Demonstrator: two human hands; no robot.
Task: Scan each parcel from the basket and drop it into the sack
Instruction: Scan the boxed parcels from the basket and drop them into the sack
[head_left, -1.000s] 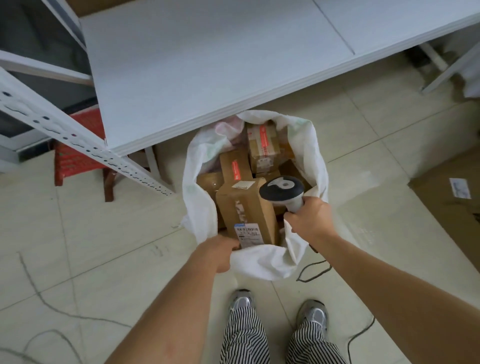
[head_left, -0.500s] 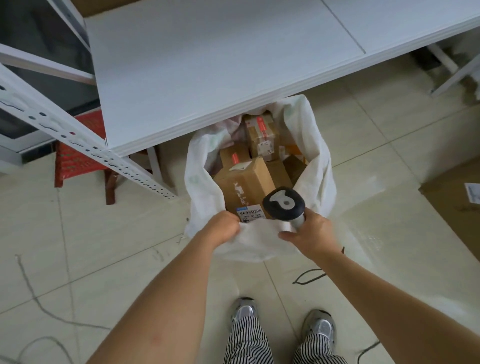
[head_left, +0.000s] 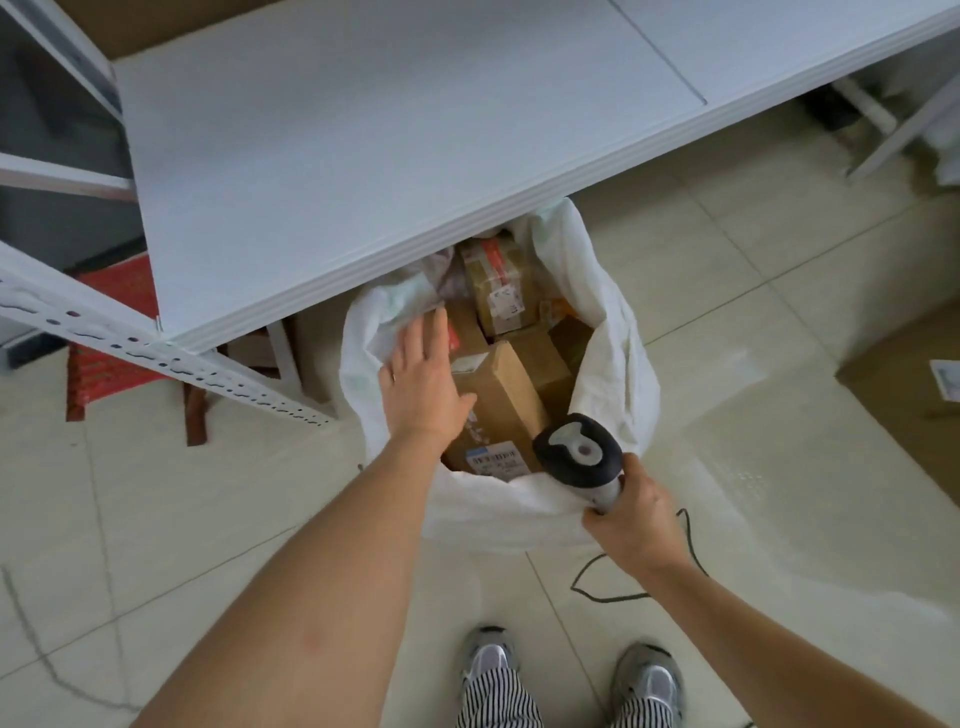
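A white sack (head_left: 615, 358) stands open on the floor, half under the white table, filled with several brown cardboard parcels. The topmost long parcel (head_left: 501, 400) lies tilted, its barcode label facing the sack's near rim. My left hand (head_left: 423, 382) is inside the sack's mouth, fingers spread flat, resting on the left side of that parcel. My right hand (head_left: 631, 514) grips the handle of a black and grey barcode scanner (head_left: 579, 454) and pinches the sack's near rim along with it. The basket is not in view.
The white table (head_left: 389, 130) overhangs the sack's far side. A perforated metal shelf rail (head_left: 130, 338) runs at left, with a red stool (head_left: 111, 332) behind it. A flat cardboard box (head_left: 914, 384) lies at right. The scanner cable (head_left: 613, 587) loops on the tiles near my shoes.
My left hand let go of the sack's near rim and moved forward into the sack, opening flat on the top parcel. The right hand stayed at the rim with the scanner.
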